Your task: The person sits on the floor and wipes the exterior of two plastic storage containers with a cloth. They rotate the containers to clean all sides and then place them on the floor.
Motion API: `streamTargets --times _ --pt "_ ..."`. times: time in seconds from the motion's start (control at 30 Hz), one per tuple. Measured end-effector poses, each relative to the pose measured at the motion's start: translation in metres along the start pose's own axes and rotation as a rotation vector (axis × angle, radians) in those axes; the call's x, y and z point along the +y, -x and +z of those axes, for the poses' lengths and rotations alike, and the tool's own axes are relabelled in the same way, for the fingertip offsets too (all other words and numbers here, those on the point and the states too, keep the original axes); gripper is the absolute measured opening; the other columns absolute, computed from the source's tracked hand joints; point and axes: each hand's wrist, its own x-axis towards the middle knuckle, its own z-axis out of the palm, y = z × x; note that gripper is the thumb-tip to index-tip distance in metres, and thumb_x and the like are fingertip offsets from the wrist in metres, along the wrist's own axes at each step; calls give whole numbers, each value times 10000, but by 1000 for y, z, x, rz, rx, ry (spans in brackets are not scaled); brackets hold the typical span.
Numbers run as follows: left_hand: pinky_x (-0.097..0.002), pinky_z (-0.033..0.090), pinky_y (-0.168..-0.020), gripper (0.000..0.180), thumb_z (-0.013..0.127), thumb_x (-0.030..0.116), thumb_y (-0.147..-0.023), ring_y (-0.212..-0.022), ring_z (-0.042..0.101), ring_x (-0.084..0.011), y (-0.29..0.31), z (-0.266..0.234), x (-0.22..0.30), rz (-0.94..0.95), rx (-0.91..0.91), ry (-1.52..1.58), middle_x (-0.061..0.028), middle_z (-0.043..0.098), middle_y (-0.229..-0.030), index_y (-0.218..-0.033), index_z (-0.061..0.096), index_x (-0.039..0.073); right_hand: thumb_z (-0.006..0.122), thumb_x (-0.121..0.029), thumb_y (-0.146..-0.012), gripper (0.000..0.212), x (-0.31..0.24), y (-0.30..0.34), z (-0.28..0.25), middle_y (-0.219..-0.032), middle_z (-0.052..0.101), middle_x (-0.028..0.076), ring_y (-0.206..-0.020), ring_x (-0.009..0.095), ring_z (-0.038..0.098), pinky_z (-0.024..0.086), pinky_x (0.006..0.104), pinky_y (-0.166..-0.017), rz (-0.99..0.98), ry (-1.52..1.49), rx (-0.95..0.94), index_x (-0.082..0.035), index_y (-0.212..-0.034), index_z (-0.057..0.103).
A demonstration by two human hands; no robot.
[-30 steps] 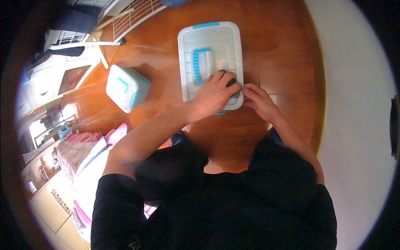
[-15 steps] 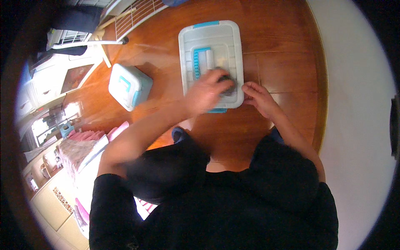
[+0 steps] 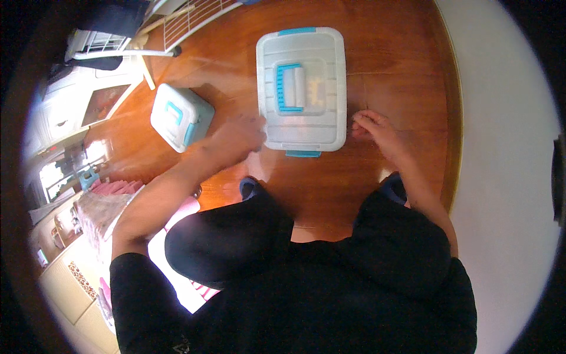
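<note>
A lidded plastic storage box (image 3: 334, 88) with a see-through whitish lid, a blue carrying handle and blue end latches sits on the floor ahead of me. My left hand (image 3: 239, 138) is beside its near left corner, smeared by motion, so its fingers and anything in them cannot be made out. Just off the box's right side, my right hand (image 3: 374, 125) has its thumb and forefinger pinched together. Whatever might be between those fingertips is too small to tell.
A smaller white box (image 3: 181, 118) with blue handle and latch stands to the left on the wooden floor (image 3: 395, 71). Beyond it are a white wire rack (image 3: 188, 29) and a white cabinet (image 3: 106, 106). A pale wall (image 3: 501, 177) runs along the right.
My left hand has moved off the lid to the left, and the dark blurred thing by its fingers no longer shows there. My right hand has shifted slightly right, away from the box edge.
</note>
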Motion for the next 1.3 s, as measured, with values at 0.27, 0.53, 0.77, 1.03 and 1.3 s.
streamTargets --times 0.27,0.53,0.77,1.03,1.3 --pt "-416 483 -889 340 678 -8 -675 -1034 580 -375 3 -12 -73 -308 332 300 -186 602 -1111 -1012 642 21 583 -273 -974 263 -90 13 -15 -963 688 79 -886 188 670 524 321 -783 -281 653 121 -72 -1131 645" --pt "-323 508 -659 322 683 111 -782 -733 628 -184 -30 10 -97 -702 572 1050 -106 654 -865 -1076 631 -9 554 -251 -978 282 -143 -29 90 -1151 652 184 -1014 327 654 523 405 -897 -547 1363 -102 -119 -1219 615" --pt "-389 526 -728 330 682 198 -760 -814 668 -310 -42 43 -90 -782 766 1146 -200 679 -864 -1034 660 15 526 -316 -980 335 -139 -88 148 -1005 696 176 -940 323 680 534 459 -848 -388 1593 39 -153 -1268 576" --pt "-355 518 -798 361 702 177 -841 -933 645 -265 -45 36 -78 -761 702 893 -177 643 -1002 -1146 634 -3 581 -346 -920 272 -152 -98 143 -914 710 123 -872 338 681 525 446 -790 -368 1247 72 -110 -1056 594" --pt "-394 473 -974 366 719 131 -814 -1168 496 -338 -45 22 -43 -293 689 452 -147 486 -1261 -1165 651 55 640 -297 -882 263 -141 -66 80 -1321 549 128 -1288 325 455 365 536 -1045 -723 1564 204 -97 -1052 627"
